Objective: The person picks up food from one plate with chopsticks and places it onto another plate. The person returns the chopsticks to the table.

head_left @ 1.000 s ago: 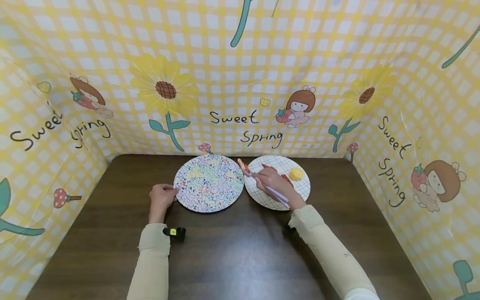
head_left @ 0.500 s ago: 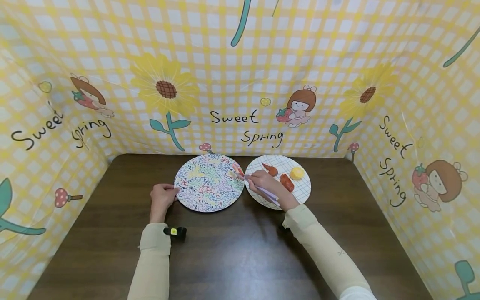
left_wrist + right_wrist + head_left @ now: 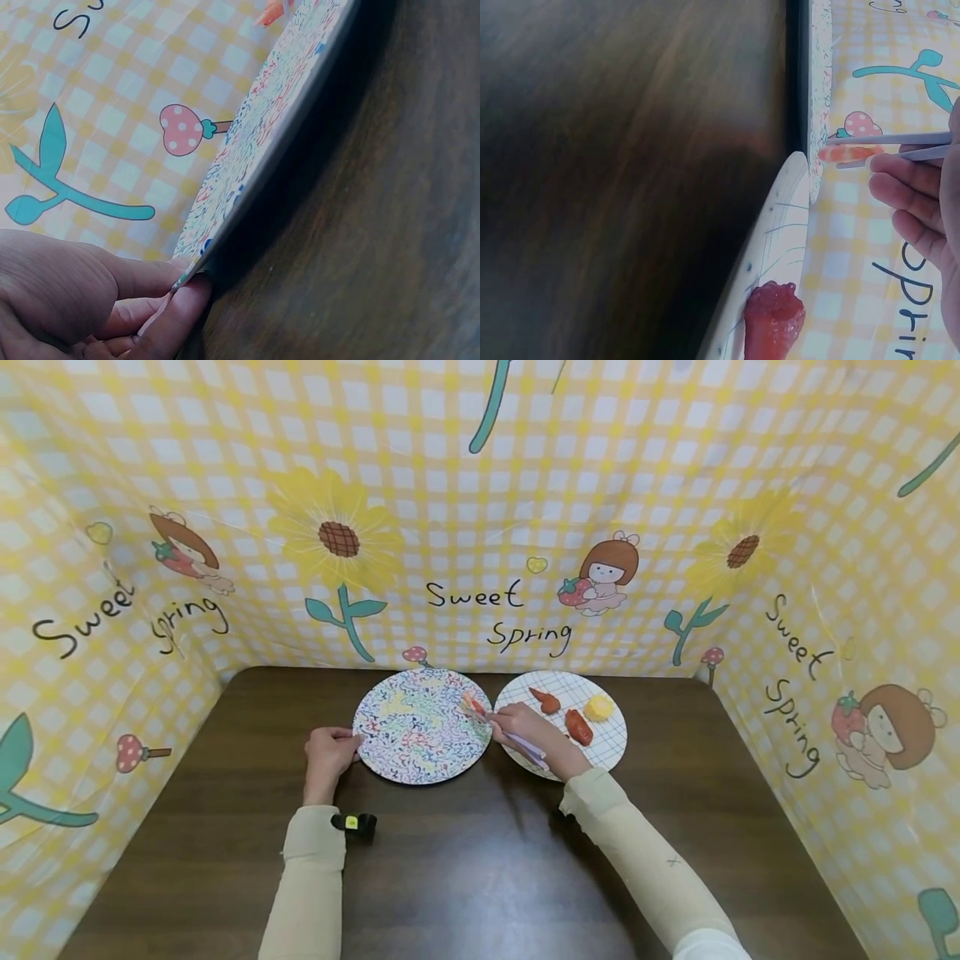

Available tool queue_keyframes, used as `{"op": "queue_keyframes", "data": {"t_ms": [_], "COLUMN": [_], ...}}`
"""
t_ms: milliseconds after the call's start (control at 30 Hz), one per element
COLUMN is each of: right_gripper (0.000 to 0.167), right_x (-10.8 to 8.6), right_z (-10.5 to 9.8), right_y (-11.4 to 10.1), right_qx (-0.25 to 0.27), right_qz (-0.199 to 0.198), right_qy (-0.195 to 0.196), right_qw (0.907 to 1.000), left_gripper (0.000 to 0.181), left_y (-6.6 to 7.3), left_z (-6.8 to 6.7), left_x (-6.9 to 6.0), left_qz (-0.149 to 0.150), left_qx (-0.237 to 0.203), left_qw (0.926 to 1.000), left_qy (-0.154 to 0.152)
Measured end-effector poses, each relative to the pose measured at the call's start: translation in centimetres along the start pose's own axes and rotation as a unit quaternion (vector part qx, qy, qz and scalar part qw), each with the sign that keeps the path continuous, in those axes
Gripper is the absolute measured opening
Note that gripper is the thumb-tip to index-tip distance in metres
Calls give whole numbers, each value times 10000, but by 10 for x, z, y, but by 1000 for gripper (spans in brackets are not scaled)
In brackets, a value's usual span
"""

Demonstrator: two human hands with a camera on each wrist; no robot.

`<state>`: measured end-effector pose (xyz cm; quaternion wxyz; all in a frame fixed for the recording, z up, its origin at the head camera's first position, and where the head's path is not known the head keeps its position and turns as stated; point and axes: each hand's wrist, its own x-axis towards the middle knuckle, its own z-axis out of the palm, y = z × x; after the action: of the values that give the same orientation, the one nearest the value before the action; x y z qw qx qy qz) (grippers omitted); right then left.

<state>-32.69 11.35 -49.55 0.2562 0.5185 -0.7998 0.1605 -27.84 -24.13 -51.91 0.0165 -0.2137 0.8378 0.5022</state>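
Note:
My left hand (image 3: 331, 756) pinches the left rim of a round plate with multicoloured speckles (image 3: 408, 743). In the left wrist view, thumb and fingers (image 3: 184, 300) meet at that plate's edge. My right hand (image 3: 532, 731) holds lilac chopsticks (image 3: 892, 139), whose back ends (image 3: 528, 750) point toward me. Between their tips is an orange-and-white piece (image 3: 847, 154) that looks like a shrimp. It is over the right side of the speckled plate; whether it touches the plate cannot be told. The right hand itself is above the left part of a white plate with grid lines (image 3: 561, 682).
On the grid-lined plate lie a drumstick-shaped piece (image 3: 547, 702), a reddish-brown piece of meat (image 3: 579, 727) and a round yellow piece (image 3: 598, 708). Both plates stand near the back of the dark wooden table (image 3: 450, 877). A yellow checked cloth (image 3: 450, 527) surrounds the table's back and sides.
My right hand has moved left, carrying the orange-and-white piece in the chopsticks from the gap between the plates onto or over the speckled plate. The left hand keeps its hold on the rim.

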Motion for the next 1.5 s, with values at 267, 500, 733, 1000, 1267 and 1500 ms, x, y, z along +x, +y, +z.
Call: {"op": "queue_keyframes", "data": {"t_ms": [267,500,733,1000,1267,1500], "right_gripper": [9,12,18,21,21,22], "right_x": [2,4,4,4,8,9], "right_z": [2,1,-1,-5,-15,-16], "right_y": [-1,-4,-5,-9,-17,-17], "right_qx": [249,319,416,609,754,844], "right_qz": [192,450,731,950,884,861], "right_qy": [-191,-236,-252,-594,-598,-811], "right_qw": [9993,9982,9961,9918,9914,9894], "left_gripper": [39,38,37,37,40,39], "left_y": [0,2,5,3,1,0], "left_z": [1,3,5,3,2,0], "left_x": [-1,-1,0,0,0,-1], "left_qz": [93,93,143,159,176,151], "left_qx": [-20,25,4,32,15,-79], "left_qw": [9999,10000,9999,9999,9998,9999], "left_qy": [-49,18,25,48,1,-17]}}
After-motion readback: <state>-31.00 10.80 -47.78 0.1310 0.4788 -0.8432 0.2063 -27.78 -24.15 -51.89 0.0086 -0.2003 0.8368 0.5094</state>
